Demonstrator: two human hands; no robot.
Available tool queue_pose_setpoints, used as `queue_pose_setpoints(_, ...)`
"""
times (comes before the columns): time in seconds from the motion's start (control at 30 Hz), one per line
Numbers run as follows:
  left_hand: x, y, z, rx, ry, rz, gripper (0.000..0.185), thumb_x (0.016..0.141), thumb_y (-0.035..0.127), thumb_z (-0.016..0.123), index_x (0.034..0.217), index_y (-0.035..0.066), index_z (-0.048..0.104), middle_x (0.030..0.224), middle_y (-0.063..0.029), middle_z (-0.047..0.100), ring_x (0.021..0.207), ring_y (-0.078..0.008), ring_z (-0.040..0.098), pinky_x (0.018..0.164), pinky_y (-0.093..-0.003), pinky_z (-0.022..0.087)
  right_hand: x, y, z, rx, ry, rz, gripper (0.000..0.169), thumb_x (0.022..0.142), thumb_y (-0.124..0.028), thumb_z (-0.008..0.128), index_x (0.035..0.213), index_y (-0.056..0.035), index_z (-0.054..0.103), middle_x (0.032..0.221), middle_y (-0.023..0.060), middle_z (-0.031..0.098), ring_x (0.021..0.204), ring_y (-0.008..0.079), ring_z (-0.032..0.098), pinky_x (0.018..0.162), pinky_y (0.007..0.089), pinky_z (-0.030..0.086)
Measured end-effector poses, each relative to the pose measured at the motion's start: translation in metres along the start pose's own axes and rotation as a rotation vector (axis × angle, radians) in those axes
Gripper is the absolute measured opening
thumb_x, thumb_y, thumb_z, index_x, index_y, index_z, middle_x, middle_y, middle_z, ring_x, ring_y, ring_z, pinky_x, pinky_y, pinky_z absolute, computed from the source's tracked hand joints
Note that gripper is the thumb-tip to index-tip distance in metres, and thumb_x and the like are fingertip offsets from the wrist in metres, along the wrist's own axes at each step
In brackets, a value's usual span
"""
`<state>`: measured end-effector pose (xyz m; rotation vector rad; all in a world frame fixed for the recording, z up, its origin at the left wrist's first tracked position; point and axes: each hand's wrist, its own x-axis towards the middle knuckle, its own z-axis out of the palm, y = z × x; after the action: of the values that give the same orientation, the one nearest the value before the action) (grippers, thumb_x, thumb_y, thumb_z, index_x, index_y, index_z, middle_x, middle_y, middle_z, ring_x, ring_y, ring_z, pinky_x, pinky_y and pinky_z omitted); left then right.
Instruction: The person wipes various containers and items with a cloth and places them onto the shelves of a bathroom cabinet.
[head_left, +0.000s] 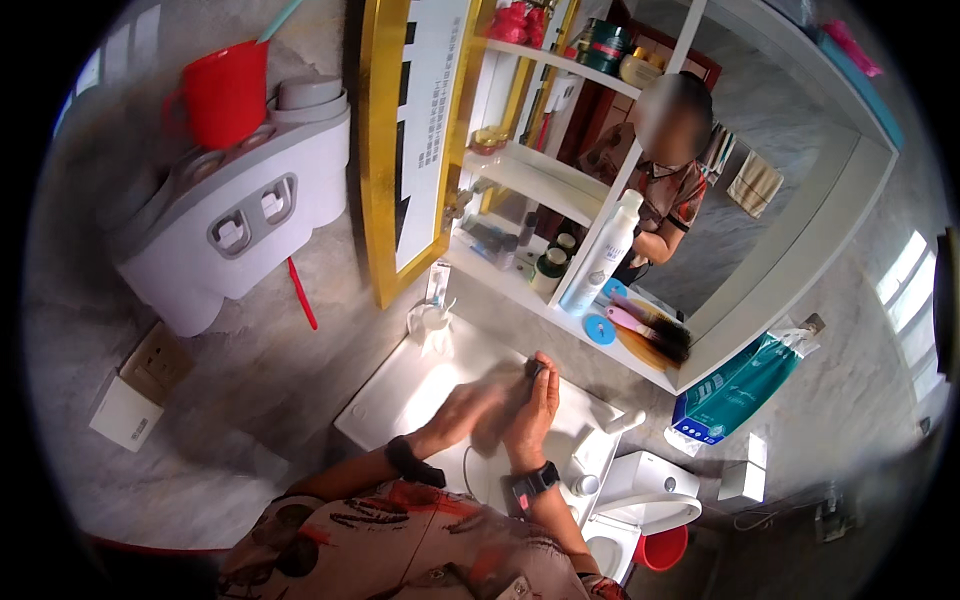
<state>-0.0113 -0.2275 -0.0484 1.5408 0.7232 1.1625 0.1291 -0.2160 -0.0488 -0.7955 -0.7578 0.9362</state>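
Both hands are raised over a white washbasin (379, 382). My right hand (536, 409) is upright, its fingers curled around a small dark object (534, 367) near the fingertips; what it is cannot be made out. Close beside it on the left is my left hand (455, 416), blurred by motion, so its finger position is unclear. A brownish blurred patch fills the space between the two hands. Each wrist wears a dark band. Behind the hands, on the mirror cabinet's bottom shelf, are a white spray bottle (604, 251) and a dark-bristled hairbrush (652, 326).
The white mirror cabinet (795, 296) overhangs the basin, its gold-framed door (382, 277) swung out leftward. A toothbrush holder (247, 262) with a red cup (225, 94) is on the left wall. At right are a hanging tissue pack (739, 386), a toilet (649, 480) and a red bucket (662, 547).
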Motion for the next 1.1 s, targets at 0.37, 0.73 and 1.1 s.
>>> queue_pose_setpoints(0.37,-0.061,0.001,-0.058,-0.184,0.042,-0.356,0.032,0.106,0.024,0.05,0.122,-0.001,0.063,0.094,0.0035,0.063,0.085,-0.004,0.054,0.078,-0.0223,0.046,0.087,0.012,0.039,-0.454,-0.197,-0.395,0.027,0.095,-0.01,0.065,0.12,0.0002,0.062,0.108,0.0072,0.067,0.086,0.0126,0.064,0.073,0.0262,0.054)
queue_pose_setpoints(0.73,-0.085,-0.01,-0.096,-0.141,0.098,-0.481,0.039,0.105,0.031,0.05,0.12,-0.001,0.065,0.097,-0.001,0.068,0.087,-0.0056,0.058,0.081,-0.0243,0.048,0.179,0.058,0.076,-0.793,0.027,-0.557,0.028,0.086,-0.013,0.074,0.11,-0.0003,0.068,0.094,0.0141,0.073,0.08,0.0244,0.07,0.075,0.0339,0.054)
queue_pose_setpoints(1.1,-0.086,-0.01,-0.108,-0.131,0.047,-0.475,0.04,0.106,0.032,0.05,0.121,-0.002,0.064,0.098,-0.0024,0.069,0.088,-0.0071,0.06,0.083,-0.0256,0.049,0.17,0.061,0.087,-1.172,0.042,-0.795,0.049,0.086,-0.012,0.072,0.132,-0.0103,0.056,0.111,0.0143,0.056,0.098,0.0311,0.06,0.079,0.041,0.052)
